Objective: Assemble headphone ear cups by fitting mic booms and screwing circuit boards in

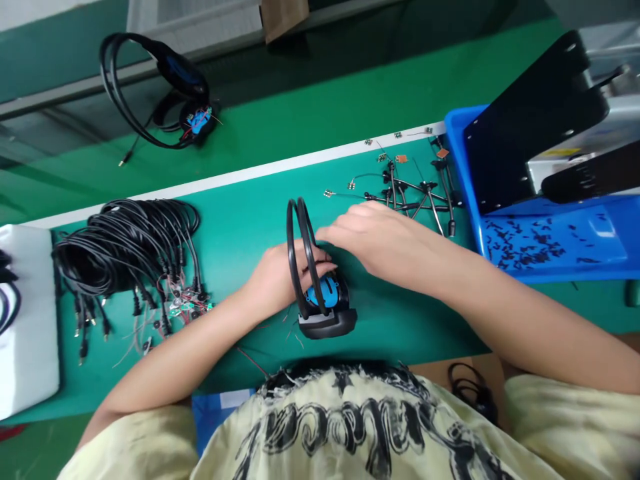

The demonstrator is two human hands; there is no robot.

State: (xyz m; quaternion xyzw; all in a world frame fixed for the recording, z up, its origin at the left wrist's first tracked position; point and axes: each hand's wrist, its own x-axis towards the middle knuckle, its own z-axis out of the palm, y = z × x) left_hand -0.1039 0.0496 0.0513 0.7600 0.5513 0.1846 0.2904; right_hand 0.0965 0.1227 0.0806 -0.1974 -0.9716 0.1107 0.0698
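A black headset stands on the green mat in front of me, its headband of two thin hoops upright and the blue inside of an ear cup showing. My left hand grips it from the left, with fingers passing behind the hoops to the top of the cup. Just right of the hoops is my right hand, its fingers pinched together close to the left fingertips. Whatever lies between those right fingers is hidden. Several thin microphone booms with small circuit boards lie beyond the right hand.
Coiled black cables with plugs and small boards lie at left, beside a white foam block. Another headset rests at the back left. At right, a blue tray holds small black pieces and a black-panelled machine.
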